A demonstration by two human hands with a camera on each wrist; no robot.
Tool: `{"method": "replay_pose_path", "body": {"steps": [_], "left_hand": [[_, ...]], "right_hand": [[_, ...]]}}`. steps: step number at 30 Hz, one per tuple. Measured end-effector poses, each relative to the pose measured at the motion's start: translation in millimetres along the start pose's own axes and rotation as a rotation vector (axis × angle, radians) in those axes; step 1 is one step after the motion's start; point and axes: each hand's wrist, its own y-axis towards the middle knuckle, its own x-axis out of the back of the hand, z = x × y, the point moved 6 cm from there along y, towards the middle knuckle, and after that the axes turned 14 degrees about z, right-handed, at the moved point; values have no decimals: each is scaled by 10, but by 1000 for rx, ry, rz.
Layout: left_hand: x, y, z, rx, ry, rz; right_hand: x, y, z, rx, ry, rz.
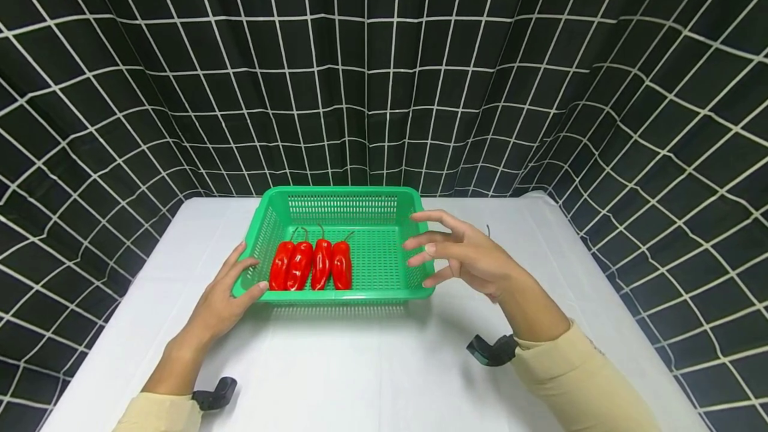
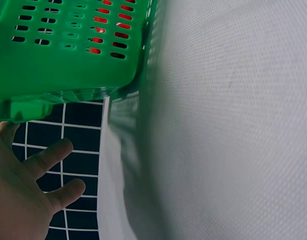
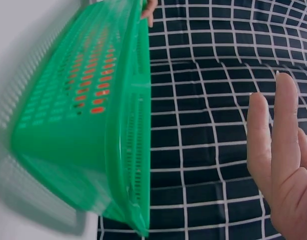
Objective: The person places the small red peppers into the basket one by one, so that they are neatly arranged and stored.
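Black gridded cloth (image 1: 345, 45) hangs round the white-covered desk (image 1: 360, 365). On that desk, towards its far side, I see the green basket (image 1: 390, 295), with four red peppers (image 1: 321, 264) lying side by side in its left half, stems towards the far cloth. I have the left hand (image 1: 225, 302) holding the basket's left rim near the front corner, thumb and a finger bent over it; from the left wrist, two other fingers show spread free. My right hand (image 1: 474, 255) hovers by the opposite rim, fingers apart and off the plastic. Behind it pokes a thin dark stem (image 1: 489, 231), its base hidden. Black devices (image 1: 495, 350) sit at the wrists, by beige sleeves (image 1: 585, 379).
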Motion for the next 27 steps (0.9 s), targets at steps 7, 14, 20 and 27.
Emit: {"method": "replay_pose_path", "body": {"steps": [7,14,20,27], "left_hand": [[20,-4,-17,6,8,5],[1,-7,-13,16,2,12],[18,-11,-40,8,2,5],[11,-11,-35,9,3,2]], "right_hand": [[80,-139,35,13,1,-28],[200,-272,56,34,-12,-26],[387,-402,82,62,-36,-37],[600,-536,50,41,-72,-100]]}}
